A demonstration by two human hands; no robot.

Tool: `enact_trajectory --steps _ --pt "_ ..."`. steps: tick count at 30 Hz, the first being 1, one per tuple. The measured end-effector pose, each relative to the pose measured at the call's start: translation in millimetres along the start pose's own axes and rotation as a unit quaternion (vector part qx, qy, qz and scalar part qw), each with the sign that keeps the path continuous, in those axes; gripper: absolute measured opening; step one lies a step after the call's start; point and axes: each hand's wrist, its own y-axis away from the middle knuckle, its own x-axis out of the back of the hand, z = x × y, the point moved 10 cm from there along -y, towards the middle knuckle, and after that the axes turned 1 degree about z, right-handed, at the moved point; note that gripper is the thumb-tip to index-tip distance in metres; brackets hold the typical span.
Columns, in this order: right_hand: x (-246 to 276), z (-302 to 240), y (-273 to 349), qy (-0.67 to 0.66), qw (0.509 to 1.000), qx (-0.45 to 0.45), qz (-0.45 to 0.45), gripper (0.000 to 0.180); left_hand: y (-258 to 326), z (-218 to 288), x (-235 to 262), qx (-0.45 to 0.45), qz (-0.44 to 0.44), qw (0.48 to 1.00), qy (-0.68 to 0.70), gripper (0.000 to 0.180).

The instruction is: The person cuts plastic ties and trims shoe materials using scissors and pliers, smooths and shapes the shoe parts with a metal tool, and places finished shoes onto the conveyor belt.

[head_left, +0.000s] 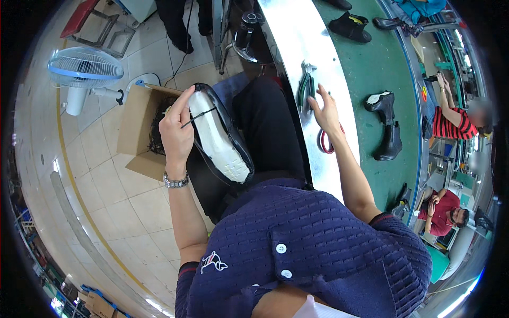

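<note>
My left hand (176,131) is closed on the toe end of a black shoe (227,119), held with its underside up over my lap. A white insole (214,139) covers that underside, and a thin black strap (200,116) crosses it near my fingers. Over the shiny metal bench strip, my right hand (328,112) has its thumb and fingers apart. Beside those fingertips lie pliers (306,87) with dark green handles; whether I touch them I cannot tell. A tool with red handles (322,142) is partly covered by my right wrist.
An open cardboard box (132,124) with black items stands on the floor at left, near a blue-and-white fan (85,69). Black boots (389,140) lie on the green table (350,66) to the right. Several people sit beyond it.
</note>
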Motion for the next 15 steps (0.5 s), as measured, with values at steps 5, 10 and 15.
enact_trajectory --steps 5,10,15 --pt "54 36 77 0.076 0.986 -0.138 0.053 0.049 2 -2 5 -0.014 0.017 0.999 -0.027 0.044" --pt "29 76 123 -0.107 0.920 -0.349 -0.140 0.038 -1 -6 6 0.011 0.050 0.999 -0.018 0.034" --pt "20 -61 117 -0.481 0.776 -0.328 -0.242 0.051 26 -8 14 0.028 0.061 0.997 0.046 0.036"
